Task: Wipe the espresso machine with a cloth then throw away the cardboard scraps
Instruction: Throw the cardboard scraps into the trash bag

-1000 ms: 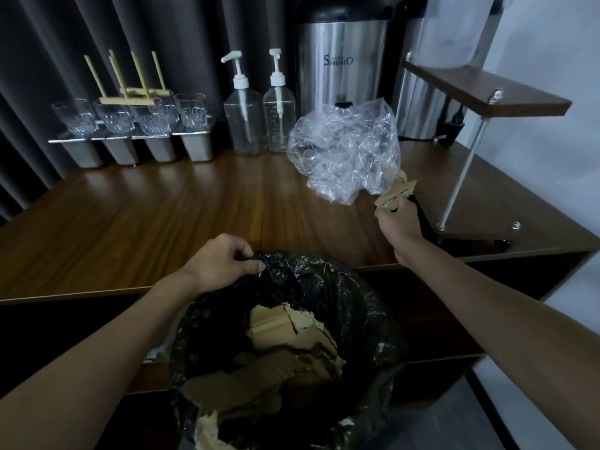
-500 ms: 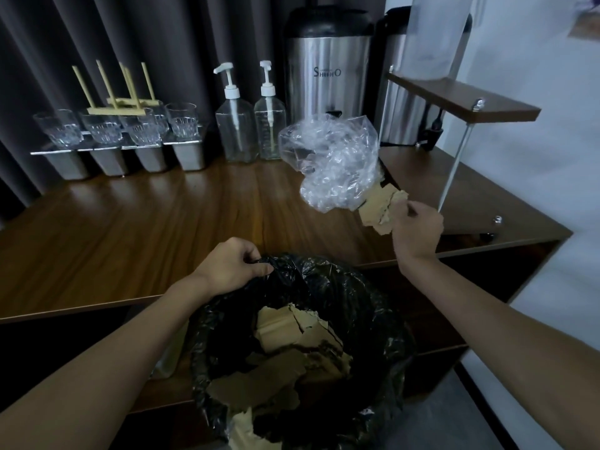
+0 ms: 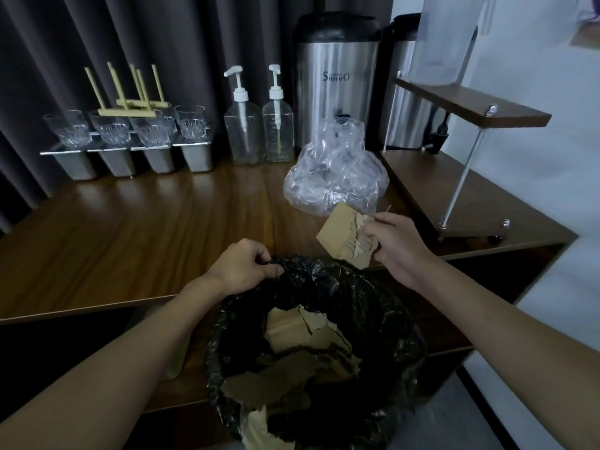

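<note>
Head view, hands at a lined bin. The right hand (image 3: 397,246) holds a torn cardboard scrap (image 3: 339,230); its fingers (image 3: 383,237) are curled and pinch the scrap along the ragged right edge, so the flat brown face sticks out to the left of the fingers. The scrap hangs tilted over the front edge of the tabletop (image 3: 146,228), just above the far rim of the black bin bag (image 3: 383,297) and not touching it. How the thumb lies behind the scrap cannot be told.

The left hand (image 3: 242,266) grips the bag's far-left rim, its fingers (image 3: 259,254) curled tight round a bunched fold of black plastic. Inside the bag lie more cardboard pieces (image 3: 302,332), overlapping one another.

On the tabletop, just behind the held scrap, sits a crumpled clear plastic bag (image 3: 334,170). Behind it stands a steel urn (image 3: 336,82), with two pump bottles (image 3: 242,131) to its left. Further left, a row of glasses (image 3: 110,126) rests on metal containers. A small wooden shelf (image 3: 470,103) on rods stands at the right.
</note>
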